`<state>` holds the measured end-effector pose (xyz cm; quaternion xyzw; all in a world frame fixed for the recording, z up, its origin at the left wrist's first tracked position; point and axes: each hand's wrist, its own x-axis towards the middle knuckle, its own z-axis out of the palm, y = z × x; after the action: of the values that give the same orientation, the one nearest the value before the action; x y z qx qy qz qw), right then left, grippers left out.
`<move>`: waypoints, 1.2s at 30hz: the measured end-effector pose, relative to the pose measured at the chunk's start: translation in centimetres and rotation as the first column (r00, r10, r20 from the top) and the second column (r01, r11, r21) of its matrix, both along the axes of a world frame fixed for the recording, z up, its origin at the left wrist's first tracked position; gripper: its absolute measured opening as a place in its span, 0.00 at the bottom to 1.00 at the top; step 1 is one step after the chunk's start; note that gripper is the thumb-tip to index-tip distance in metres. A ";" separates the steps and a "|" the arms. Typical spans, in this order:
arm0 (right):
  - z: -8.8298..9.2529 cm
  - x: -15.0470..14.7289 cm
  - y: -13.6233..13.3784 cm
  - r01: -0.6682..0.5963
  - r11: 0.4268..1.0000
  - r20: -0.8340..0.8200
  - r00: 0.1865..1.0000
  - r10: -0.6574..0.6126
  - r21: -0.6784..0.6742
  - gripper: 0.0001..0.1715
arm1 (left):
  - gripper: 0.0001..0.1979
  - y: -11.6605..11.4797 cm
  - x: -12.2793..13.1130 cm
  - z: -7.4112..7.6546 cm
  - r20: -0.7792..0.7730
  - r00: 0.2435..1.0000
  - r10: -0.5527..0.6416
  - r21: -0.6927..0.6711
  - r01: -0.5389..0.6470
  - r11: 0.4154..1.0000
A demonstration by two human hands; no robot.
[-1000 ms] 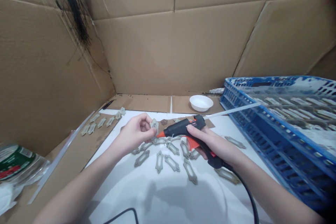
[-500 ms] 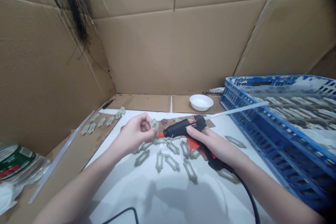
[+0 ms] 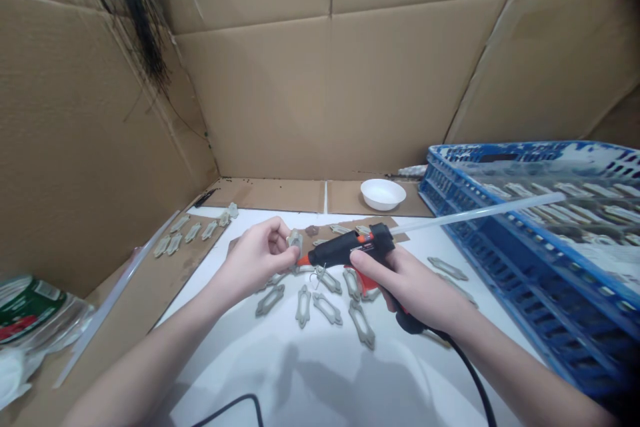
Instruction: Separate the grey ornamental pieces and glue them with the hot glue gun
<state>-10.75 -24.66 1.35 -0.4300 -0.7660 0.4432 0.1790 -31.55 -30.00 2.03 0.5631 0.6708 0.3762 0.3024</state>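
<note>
My left hand [image 3: 255,252] pinches a small grey-beige moulded piece [image 3: 295,239] between thumb and fingers. My right hand [image 3: 410,288] grips a black and orange hot glue gun [image 3: 347,249], with its orange nozzle close to that piece, at its lower edge. A long clear glue stick [image 3: 480,215] runs out of the gun's rear. Several similar frame-shaped pieces [image 3: 327,308] lie on the white surface beneath both hands, some partly hidden by them. The gun's black cord [image 3: 467,363] trails down to the bottom edge.
A blue plastic crate [image 3: 530,267] holding rows of pieces stands at right. A white bowl [image 3: 383,193] sits at the back. More pieces [image 3: 193,232] lie in a row on cardboard at left, near a plastic-wrapped bottle [image 3: 30,310]. Cardboard walls [image 3: 325,93] enclose the back and left.
The glue stick now reaches farther right over the crate. The right hand and gun have shifted slightly, hiding more of the pieces below. The left hand still holds its piece.
</note>
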 end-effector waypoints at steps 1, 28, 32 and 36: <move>0.0 0.0 -0.1 0.000 1.000 0.008 1.000 0.000 0.010 0.24 | 0.07 0.0 0.0 0.0 -0.005 1.000 0.000 0.005 0.000 1.000; 0.0 0.7 1.8 0.148 0.988 -0.149 0.977 -0.152 -0.037 0.29 | 0.11 -0.5 -1.7 1.9 0.086 0.995 -0.043 0.060 0.038 0.997; -0.5 0.7 2.5 0.139 0.979 -0.283 0.943 -0.177 -0.151 0.30 | 0.11 -0.7 -1.9 2.0 0.090 0.995 -0.048 0.064 0.042 0.997; -0.9 0.6 3.1 0.129 0.967 -0.326 0.925 -0.198 -0.220 0.31 | 0.10 -0.8 -1.8 2.1 0.085 0.995 -0.059 0.066 0.053 0.996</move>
<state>-10.14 -21.61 0.48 -0.4235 -0.6370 0.5678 0.3041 -33.37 -30.76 4.09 0.5742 0.6287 0.4128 0.3234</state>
